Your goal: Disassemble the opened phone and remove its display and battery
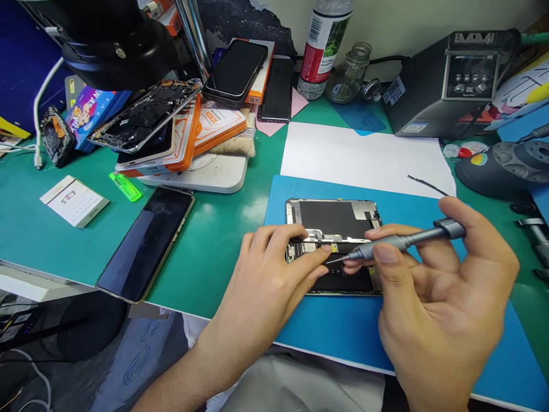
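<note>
An opened phone (332,220) lies on a blue mat (343,326), its dark insides and metal shields showing. My left hand (261,286) rests on the phone's left side with fingers curled, thumb and forefinger pinched near a small part at the middle. My right hand (441,309) grips a grey precision screwdriver (407,240), whose tip points left and down into the phone next to my left fingertips.
A white sheet (364,157) with a thin black strip (426,184) lies behind the mat. A dark phone (146,243) sits at the left, with a green lighter (125,186), a small box (74,200), stacked phones (171,123), a bottle (323,46), a glass jar (349,74) and a grey station (450,80).
</note>
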Action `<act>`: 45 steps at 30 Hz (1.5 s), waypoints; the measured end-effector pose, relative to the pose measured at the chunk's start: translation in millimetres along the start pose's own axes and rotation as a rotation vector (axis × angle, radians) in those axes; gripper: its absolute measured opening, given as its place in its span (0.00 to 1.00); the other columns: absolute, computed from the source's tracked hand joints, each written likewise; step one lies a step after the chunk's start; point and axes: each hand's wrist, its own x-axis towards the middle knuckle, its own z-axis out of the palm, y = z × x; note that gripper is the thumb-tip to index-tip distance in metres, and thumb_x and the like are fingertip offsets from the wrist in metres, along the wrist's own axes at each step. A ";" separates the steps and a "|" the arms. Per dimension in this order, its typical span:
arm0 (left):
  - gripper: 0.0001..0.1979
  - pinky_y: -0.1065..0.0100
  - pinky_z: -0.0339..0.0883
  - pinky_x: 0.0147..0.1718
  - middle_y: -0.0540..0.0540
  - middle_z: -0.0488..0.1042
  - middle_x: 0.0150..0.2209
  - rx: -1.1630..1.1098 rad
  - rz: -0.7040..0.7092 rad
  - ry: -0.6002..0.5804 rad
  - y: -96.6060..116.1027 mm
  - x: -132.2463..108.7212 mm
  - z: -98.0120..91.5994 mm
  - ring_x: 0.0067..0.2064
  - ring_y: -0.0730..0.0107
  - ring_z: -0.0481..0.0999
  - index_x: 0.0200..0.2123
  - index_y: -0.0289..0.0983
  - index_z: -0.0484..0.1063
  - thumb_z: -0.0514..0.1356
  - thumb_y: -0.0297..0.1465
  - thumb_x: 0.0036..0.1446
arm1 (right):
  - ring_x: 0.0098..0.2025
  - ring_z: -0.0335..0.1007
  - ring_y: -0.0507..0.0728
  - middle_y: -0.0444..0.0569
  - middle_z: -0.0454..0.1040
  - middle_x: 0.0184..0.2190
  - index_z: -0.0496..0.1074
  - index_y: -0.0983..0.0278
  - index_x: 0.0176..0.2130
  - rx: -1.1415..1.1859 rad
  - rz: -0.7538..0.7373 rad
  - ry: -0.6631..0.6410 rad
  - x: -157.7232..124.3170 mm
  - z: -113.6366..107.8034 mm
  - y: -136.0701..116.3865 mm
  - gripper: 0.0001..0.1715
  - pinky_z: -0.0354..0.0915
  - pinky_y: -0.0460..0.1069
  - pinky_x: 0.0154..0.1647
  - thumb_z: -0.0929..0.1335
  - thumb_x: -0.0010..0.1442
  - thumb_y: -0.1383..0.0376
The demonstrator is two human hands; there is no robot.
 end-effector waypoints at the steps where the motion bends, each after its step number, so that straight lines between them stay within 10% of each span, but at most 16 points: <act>1: 0.16 0.55 0.67 0.52 0.44 0.72 0.58 0.008 -0.001 0.004 0.1 -0.3 0.4 0.57 0.56 0.69 0.61 0.50 0.76 0.57 0.36 0.75 | 0.42 0.79 0.55 0.47 0.77 0.44 0.69 0.49 0.67 -0.011 -0.016 0.004 1.4 -1.7 0.8 0.37 0.82 0.46 0.32 0.75 0.63 0.69; 7: 0.15 0.55 0.66 0.51 0.44 0.74 0.57 0.068 0.025 0.037 -0.6 -1.3 3.0 0.56 0.56 0.70 0.59 0.50 0.78 0.57 0.37 0.76 | 0.39 0.81 0.58 0.51 0.77 0.48 0.65 0.48 0.70 -0.257 -0.209 -0.007 15.3 -22.2 6.8 0.56 0.83 0.51 0.33 0.83 0.50 0.69; 14: 0.15 0.56 0.65 0.50 0.45 0.74 0.57 0.076 0.025 0.038 -1.0 -0.4 3.8 0.55 0.56 0.69 0.60 0.51 0.77 0.57 0.37 0.76 | 0.41 0.80 0.54 0.50 0.70 0.54 0.63 0.47 0.72 -0.311 -0.455 -0.102 20.5 -13.9 20.3 0.54 0.81 0.45 0.33 0.77 0.56 0.76; 45: 0.16 0.56 0.64 0.50 0.44 0.74 0.57 0.082 0.022 0.024 -1.0 -0.6 3.0 0.54 0.56 0.70 0.61 0.50 0.77 0.56 0.37 0.76 | 0.46 0.81 0.59 0.53 0.71 0.63 0.63 0.52 0.73 -0.444 -0.461 -0.138 17.7 -9.5 20.9 0.48 0.83 0.51 0.34 0.77 0.59 0.68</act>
